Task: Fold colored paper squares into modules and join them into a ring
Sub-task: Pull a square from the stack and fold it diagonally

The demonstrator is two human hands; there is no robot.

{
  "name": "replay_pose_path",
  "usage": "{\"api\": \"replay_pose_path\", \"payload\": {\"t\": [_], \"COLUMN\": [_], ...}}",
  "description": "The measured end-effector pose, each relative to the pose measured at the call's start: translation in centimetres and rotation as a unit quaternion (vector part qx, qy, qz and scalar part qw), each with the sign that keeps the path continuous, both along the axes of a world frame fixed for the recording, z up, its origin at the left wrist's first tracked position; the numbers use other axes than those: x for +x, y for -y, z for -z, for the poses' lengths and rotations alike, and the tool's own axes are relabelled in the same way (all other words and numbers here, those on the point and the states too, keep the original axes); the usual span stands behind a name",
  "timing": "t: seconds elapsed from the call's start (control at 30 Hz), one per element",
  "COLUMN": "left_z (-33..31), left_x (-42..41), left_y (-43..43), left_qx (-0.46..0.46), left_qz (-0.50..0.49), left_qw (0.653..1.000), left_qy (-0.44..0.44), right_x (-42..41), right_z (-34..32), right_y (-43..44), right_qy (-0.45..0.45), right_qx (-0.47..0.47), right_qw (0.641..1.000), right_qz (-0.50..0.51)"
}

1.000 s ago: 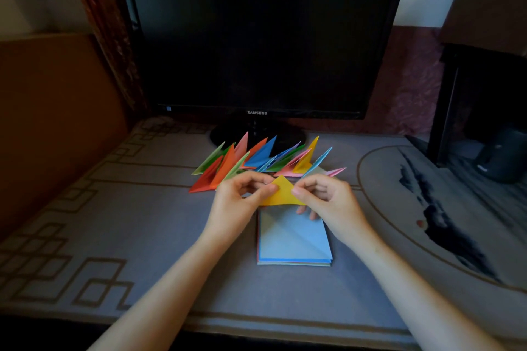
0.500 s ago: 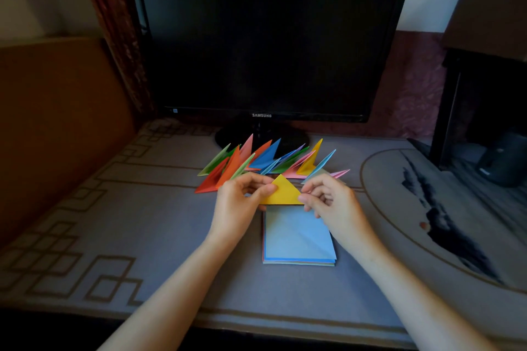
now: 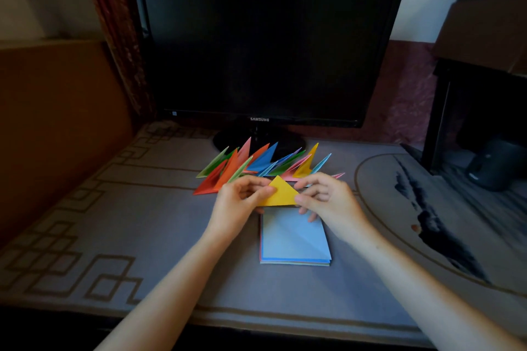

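Hardly anything moved since a second ago: the yellow triangle still hangs just above the far edge of the stack of paper squares on the tabletop. The left hand pinches its left corner and the right hand pinches the right one. Its long edge runs side to side between them, with the tip pointing away toward the row of finished modules. Both hands are equally close, so I'd guess the next fold brings those corners together.
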State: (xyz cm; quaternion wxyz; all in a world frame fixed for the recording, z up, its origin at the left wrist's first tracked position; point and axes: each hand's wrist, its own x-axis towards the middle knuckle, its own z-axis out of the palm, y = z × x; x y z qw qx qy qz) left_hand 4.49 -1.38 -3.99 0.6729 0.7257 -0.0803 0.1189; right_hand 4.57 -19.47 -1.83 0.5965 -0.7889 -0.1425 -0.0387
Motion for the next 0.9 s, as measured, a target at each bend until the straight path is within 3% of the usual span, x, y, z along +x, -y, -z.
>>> {"api": "replay_pose_path", "payload": {"t": [0.2,0.43,0.5,0.6,0.67,0.77,0.9], "left_z": [0.8,0.9,0.8,0.6,0.6,0.5,0.4], "left_x": [0.6,0.7,0.6,0.5,0.3,0.3,0.1], "left_y": [-1.1,-1.7,-1.6,-1.3,-1.2,-1.2,-0.9], "left_qx": [0.108,0.101,0.090,0.101,0.099,0.091,0.097], "left_qz": [-0.135,-0.206,-0.198,-0.185,-0.177,-0.161,-0.131], "left_qw": [0.985,0.973,0.976,0.978,0.979,0.983,0.986], "left_qy": [0.014,-0.001,-0.004,0.009,0.015,0.015,0.020], "right_x": [2.4,4.0,3.8,3.2,2.7,1.9,0.7], "right_z": [-0.6,0.6,0.4,-0.1,-0.4,-0.6,0.3], "right_y": [-0.6,-3.0,-3.6,-4.1,-3.9,-2.8,-0.6], "right_qy": [-0.020,-0.008,0.033,0.100,0.148,0.176,0.134], "right_qx": [-0.046,-0.164,-0.241,-0.378,-0.409,-0.391,-0.356], "right_qw": [0.996,0.976,0.958,0.901,0.877,0.882,0.914], "right_qz": [0.071,0.144,0.152,0.187,0.207,0.196,0.143]}}
